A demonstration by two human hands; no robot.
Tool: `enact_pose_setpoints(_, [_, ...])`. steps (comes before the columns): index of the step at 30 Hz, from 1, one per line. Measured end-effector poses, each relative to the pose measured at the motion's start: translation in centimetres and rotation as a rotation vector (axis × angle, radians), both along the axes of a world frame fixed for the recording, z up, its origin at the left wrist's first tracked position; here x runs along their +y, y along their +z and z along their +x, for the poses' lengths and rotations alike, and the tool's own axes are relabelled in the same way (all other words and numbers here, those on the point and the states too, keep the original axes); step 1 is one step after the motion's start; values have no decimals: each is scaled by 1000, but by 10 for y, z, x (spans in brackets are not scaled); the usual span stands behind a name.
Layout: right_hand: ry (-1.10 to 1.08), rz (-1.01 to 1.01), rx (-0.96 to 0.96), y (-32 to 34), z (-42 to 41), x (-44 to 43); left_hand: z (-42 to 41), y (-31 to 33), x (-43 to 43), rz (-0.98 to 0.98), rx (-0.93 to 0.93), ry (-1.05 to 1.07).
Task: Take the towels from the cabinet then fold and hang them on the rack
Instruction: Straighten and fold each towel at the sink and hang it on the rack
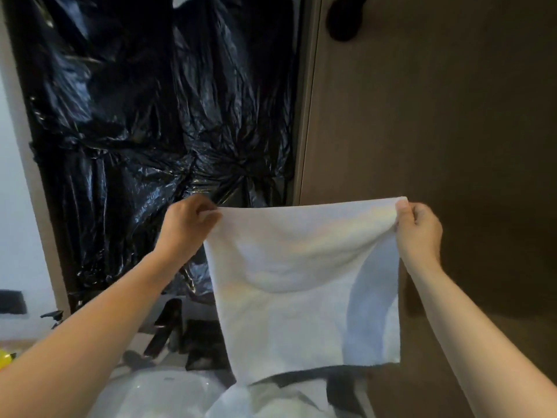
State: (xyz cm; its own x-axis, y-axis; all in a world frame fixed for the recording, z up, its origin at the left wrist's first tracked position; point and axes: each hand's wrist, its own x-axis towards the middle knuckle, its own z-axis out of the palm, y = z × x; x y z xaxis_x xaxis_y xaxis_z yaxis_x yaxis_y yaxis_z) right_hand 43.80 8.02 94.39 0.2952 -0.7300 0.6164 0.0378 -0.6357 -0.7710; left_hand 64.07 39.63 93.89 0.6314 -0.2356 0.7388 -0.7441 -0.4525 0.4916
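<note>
A white towel (301,285) hangs spread out in front of me, held up by its two top corners. My left hand (188,227) pinches the top left corner, and my right hand (417,229) pinches the top right corner. The top edge sags slightly between them and the towel looks doubled over, with a fold of cloth curving across its upper half. More white towel cloth (271,399) lies below it at the bottom of the view. No rack is in view.
Crumpled black plastic sheeting (156,116) covers the opening behind the towel on the left. A brown wooden door panel (437,116) fills the right side, with a dark knob (343,19) near the top. A white basin (156,393) and dark items sit below.
</note>
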Motion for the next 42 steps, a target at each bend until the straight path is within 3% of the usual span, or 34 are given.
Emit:
enact_pose_setpoints(5, [-174,-142,-9,45,6,-3,16,53,-12,-63,-21,44])
enact_pose_setpoints(11, [-280,-210,-2,67,13,1,14,66,-33,-304,176,24])
enact_pose_setpoints(18, [-221,-149,-78,60,11,2,10,66,-34,-330,161,28])
enact_pose_setpoints(22, [-199,-217,-46,55,6,1,9,62,-33,-328,173,19])
enact_pose_setpoints(31, [-161,-162,-23,46,1,2,-3,56,-33,-343,254,-12])
enact_pose_setpoints(37, [-31,-110,-102,42,-20,23,-24,53,-28,-511,471,-238])
enact_pose_setpoints(42, [88,-10,-88,43,-46,39,-53,54,-21,-544,538,-389])
